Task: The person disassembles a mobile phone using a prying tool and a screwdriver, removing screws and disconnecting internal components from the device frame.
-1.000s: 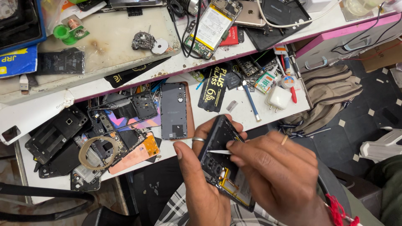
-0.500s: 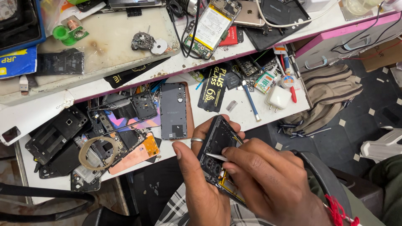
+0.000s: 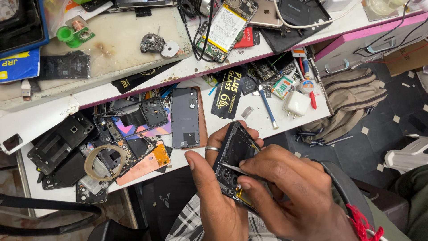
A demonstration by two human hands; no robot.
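Left hand (image 3: 214, 196) is wrapped around an opened phone (image 3: 234, 156), thumb up along its 9 o'clock edge and the other fingers curled over the far edge, a ring on one of them. Right hand (image 3: 290, 196) comes in from 4 o'clock, knuckles up, fingers pinched on thin tweezers (image 3: 234, 168) whose tip lies across the phone's insides (can't tell exactly what the tip touches). The phone sits tilted, low in the middle of the view, just off the near edge of the white workbench (image 3: 232, 125).

At 11 o'clock from the phone a grey back cover (image 3: 185, 117) lies flat on the bench, and further toward 9 o'clock there's a heap of black frames and covers (image 3: 89, 143) with a tan ring on top. At 1 o'clock sit a white charger plug (image 3: 297, 105) and a blue-handled tool (image 3: 267, 107). Up at 12 o'clock on the raised shelf, another open phone (image 3: 225, 29) shows its battery. A blue tray (image 3: 26, 31) at 10 o'clock holds dark parts.
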